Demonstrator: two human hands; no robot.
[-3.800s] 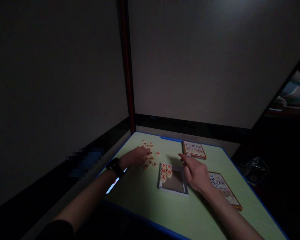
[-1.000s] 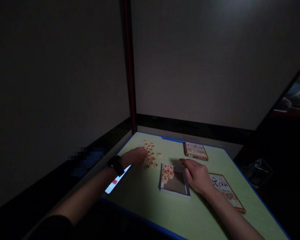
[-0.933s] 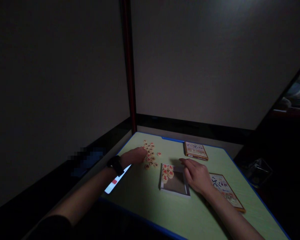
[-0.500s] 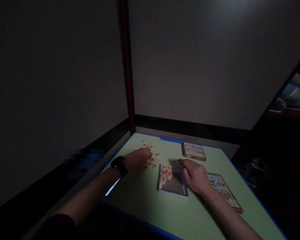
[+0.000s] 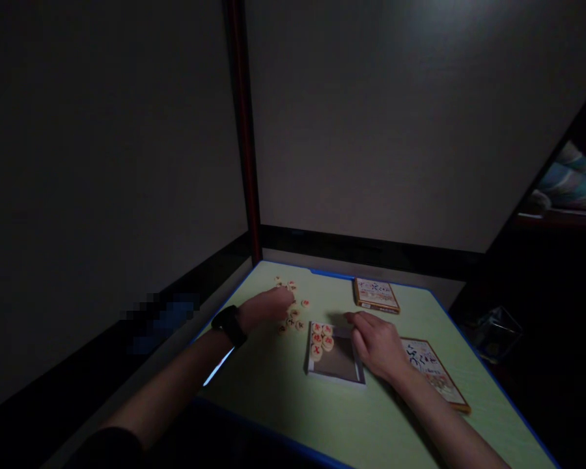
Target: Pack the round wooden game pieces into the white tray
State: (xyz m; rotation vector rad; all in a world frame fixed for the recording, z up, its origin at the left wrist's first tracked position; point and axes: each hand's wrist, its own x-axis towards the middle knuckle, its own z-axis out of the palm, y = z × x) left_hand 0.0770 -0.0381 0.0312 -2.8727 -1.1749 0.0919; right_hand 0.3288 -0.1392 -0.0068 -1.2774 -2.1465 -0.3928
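My left hand (image 5: 272, 303), with a black watch on its wrist, reaches over loose Chinese chess pieces (image 5: 291, 322) at the far left of the table. Its fingers are curled down and drawn together; whatever they grip is hidden beneath them. Beside it lies a separate piece (image 5: 305, 303) with a red mark. In the middle, a shallow box tray (image 5: 336, 378) has several red-marked pieces (image 5: 316, 352) laid along its left side. My right hand (image 5: 378, 344) rests at the tray's right edge, index finger stretched out, with nothing visible in it.
One flat box with printed writing (image 5: 377, 295) lies at the back of the green table (image 5: 283, 391). Another printed box (image 5: 437, 374) lies partly behind my right forearm. A bright-edged flat object (image 5: 219, 367) is under my left forearm. Walls stand behind and to the left.
The view has shifted slightly. My left hand stays among the loose pieces, its fingers now more curled in. My right hand and the pieces in the tray look the same.
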